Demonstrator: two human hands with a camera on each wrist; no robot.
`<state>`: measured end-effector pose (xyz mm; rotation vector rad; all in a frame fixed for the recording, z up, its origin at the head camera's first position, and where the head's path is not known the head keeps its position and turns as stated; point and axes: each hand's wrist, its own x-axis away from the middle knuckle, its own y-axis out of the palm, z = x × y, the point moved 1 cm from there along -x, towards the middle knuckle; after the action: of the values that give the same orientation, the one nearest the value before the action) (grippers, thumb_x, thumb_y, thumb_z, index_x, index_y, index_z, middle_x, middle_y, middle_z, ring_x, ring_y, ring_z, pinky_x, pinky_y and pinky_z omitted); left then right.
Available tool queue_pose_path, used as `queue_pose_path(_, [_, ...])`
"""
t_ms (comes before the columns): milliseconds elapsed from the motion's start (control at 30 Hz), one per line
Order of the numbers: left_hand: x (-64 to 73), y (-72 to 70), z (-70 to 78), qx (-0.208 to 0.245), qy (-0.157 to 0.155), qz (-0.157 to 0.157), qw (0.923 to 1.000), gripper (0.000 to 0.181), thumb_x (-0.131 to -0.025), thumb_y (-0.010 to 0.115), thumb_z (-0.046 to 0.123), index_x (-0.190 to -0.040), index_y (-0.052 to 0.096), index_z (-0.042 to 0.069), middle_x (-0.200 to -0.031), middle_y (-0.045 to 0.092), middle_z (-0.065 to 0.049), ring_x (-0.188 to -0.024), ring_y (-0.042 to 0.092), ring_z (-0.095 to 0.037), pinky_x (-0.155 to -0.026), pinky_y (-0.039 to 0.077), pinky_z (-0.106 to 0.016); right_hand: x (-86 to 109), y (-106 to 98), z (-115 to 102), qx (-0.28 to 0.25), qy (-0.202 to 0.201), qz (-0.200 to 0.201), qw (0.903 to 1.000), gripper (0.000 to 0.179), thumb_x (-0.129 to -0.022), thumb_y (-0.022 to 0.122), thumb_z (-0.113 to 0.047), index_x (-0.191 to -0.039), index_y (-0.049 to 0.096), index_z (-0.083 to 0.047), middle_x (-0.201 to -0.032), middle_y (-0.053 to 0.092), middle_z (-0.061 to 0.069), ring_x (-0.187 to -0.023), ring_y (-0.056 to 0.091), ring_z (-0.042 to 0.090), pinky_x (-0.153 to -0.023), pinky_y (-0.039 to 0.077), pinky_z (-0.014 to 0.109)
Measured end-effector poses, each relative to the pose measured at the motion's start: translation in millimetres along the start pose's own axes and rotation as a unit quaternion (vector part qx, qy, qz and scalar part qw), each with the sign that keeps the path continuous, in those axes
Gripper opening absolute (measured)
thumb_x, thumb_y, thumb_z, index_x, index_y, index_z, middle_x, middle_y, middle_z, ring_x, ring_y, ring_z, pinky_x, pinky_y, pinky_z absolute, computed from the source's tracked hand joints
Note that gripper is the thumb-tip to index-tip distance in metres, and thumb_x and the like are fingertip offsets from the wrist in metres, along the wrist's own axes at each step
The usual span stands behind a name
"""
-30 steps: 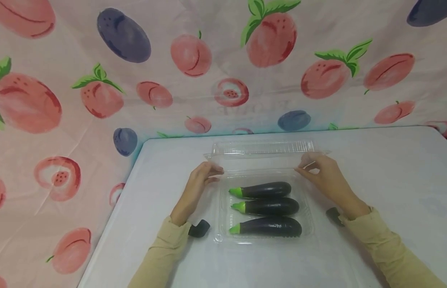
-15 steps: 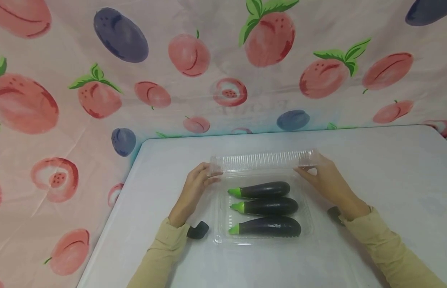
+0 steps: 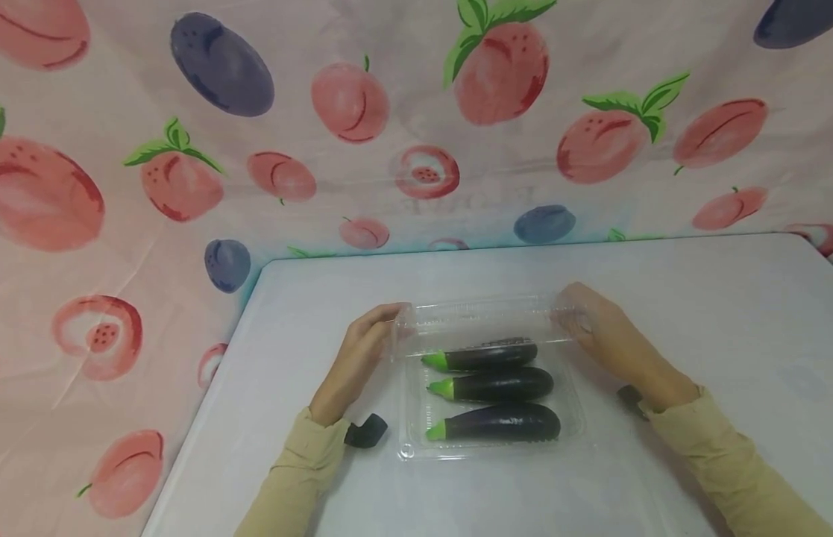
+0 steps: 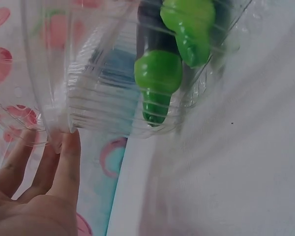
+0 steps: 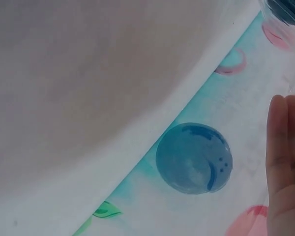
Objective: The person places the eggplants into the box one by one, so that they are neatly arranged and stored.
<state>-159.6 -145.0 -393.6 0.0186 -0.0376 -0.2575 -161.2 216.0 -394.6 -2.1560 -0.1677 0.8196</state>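
A clear plastic clamshell box (image 3: 406, 447) lies on the table with three dark eggplants side by side in its base: a back eggplant (image 3: 490, 356), a middle eggplant (image 3: 503, 385) and a front eggplant (image 3: 503, 423). Its hinged lid (image 3: 483, 317) leans forward, tilted over the back eggplant. My left hand (image 3: 362, 347) is at the lid's left end; in the left wrist view, its straight fingers (image 4: 69, 164) touch the clear plastic edge. At the lid's right end is my right hand (image 3: 604, 339), partly seen through plastic. Its fingers (image 5: 280, 147) look straight in the right wrist view.
Dark wrist devices sit at the left cuff (image 3: 367, 431) and right cuff (image 3: 632, 400). The white table (image 3: 725, 313) extends around the box. A fruit-printed cloth (image 3: 389, 89) hangs behind the table and along its left side.
The lid has swung forward and down from its laid-back position, now overlapping the back eggplant. My right hand has followed it at its right end. The eggplants and base have stayed put.
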Motion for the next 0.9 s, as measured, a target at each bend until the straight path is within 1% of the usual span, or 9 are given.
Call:
queue_pose_path(100, [-0.2,0.7,1.0,0.002,0.002,0.005,1.0000,0.043,-0.094,0.043,0.006,-0.134,0.056,-0.001,-0.139,0.055,-0.014,-0.127,0.054,-0.026,-0.108,0.044,-0.036,2.6,-3,-1,-0.015,0.019,-0.029,0.9993,0.029,-0.085,0.073,0.001,-0.106,0.054,-0.007,-0.097,0.055,-0.002,-0.091,0.051,0.009,-0.084,0.044,0.018])
queue_pose_path(167, [-0.4,0.8,1.2,-0.005,0.004,0.010,0.9999,0.043,-0.093,0.042,0.003,-0.134,0.056,0.000,-0.140,0.056,-0.013,-0.129,0.053,-0.025,-0.109,0.044,-0.032,3.7,-5,-2,-0.021,0.017,-0.039,0.9989,0.038,-0.080,0.079,-0.003,-0.108,0.053,-0.007,-0.100,0.056,-0.001,-0.095,0.052,0.012,-0.087,0.044,0.018])
queue_pose_path(233, [-0.3,0.6,0.9,-0.017,0.010,0.013,0.9997,0.043,-0.093,0.042,0.001,-0.133,0.057,0.000,-0.139,0.056,-0.012,-0.131,0.052,-0.023,-0.110,0.043,-0.031,4.0,-6,-2,-0.023,0.003,-0.042,0.9989,0.045,-0.074,0.082,0.000,-0.108,0.054,-0.006,-0.101,0.056,0.000,-0.097,0.053,0.014,-0.089,0.044,0.017])
queue_pose_path(333, [-0.8,0.2,-0.8,-0.034,0.027,0.015,0.9989,0.041,-0.093,0.043,0.000,-0.132,0.058,0.001,-0.137,0.058,-0.013,-0.131,0.052,-0.022,-0.112,0.042,-0.032,4.1,-7,-2,-0.008,-0.024,-0.038,0.9990,0.046,-0.071,0.075,0.016,-0.108,0.055,-0.004,-0.104,0.057,0.002,-0.099,0.053,0.014,-0.089,0.044,0.014])
queue_pose_path(467, [-1.7,-0.8,-5.0,-0.038,0.043,0.012,0.9983,0.039,-0.095,0.046,0.000,-0.132,0.058,0.000,-0.136,0.058,-0.015,-0.130,0.054,-0.024,-0.113,0.043,-0.033,3.5,-8,-1,0.008,-0.047,-0.031,0.9984,0.044,-0.074,0.064,0.025,-0.107,0.059,-0.003,-0.105,0.061,0.002,-0.097,0.055,0.010,-0.085,0.047,0.012])
queue_pose_path(567, [-2.7,-2.0,-8.5,-0.023,0.049,0.006,0.9985,0.039,-0.094,0.049,-0.003,-0.132,0.057,-0.001,-0.137,0.057,-0.017,-0.129,0.055,-0.027,-0.109,0.047,-0.030,2.9,-9,1,0.004,-0.055,-0.029,0.9981,0.033,-0.079,0.066,0.019,-0.102,0.062,-0.005,-0.103,0.064,0.002,-0.095,0.058,0.010,-0.083,0.049,0.011])
queue_pose_path(633, [-3.0,-2.1,-9.5,-0.015,0.052,0.003,0.9985,0.038,-0.094,0.051,-0.005,-0.132,0.056,-0.003,-0.136,0.057,-0.019,-0.129,0.055,-0.030,-0.107,0.048,-0.028,2.8,-9,2,-0.010,-0.063,-0.030,0.9975,0.031,-0.079,0.067,0.019,-0.097,0.063,-0.006,-0.102,0.065,0.003,-0.096,0.058,0.010,-0.082,0.049,0.011])
queue_pose_path(767, [-3.2,-1.3,-9.6,-0.010,0.051,0.002,0.9987,0.038,-0.093,0.055,-0.007,-0.131,0.056,-0.004,-0.135,0.057,-0.021,-0.128,0.055,-0.031,-0.105,0.049,-0.027,3.0,-11,3,-0.046,-0.061,-0.049,0.9958,0.030,-0.080,0.067,0.018,-0.090,0.061,-0.010,-0.103,0.066,0.004,-0.100,0.056,0.003,-0.078,0.051,0.011])
queue_pose_path(900, [-4.6,-0.6,-10.9,-0.006,0.053,0.002,0.9986,0.039,-0.092,0.053,-0.010,-0.130,0.056,-0.005,-0.134,0.057,-0.021,-0.128,0.055,-0.030,-0.105,0.049,-0.027,4.4,-16,0,-0.075,-0.041,-0.065,0.9942,0.031,-0.082,0.067,0.016,-0.093,0.061,-0.012,-0.105,0.065,0.005,-0.103,0.055,-0.001,-0.078,0.054,0.014])
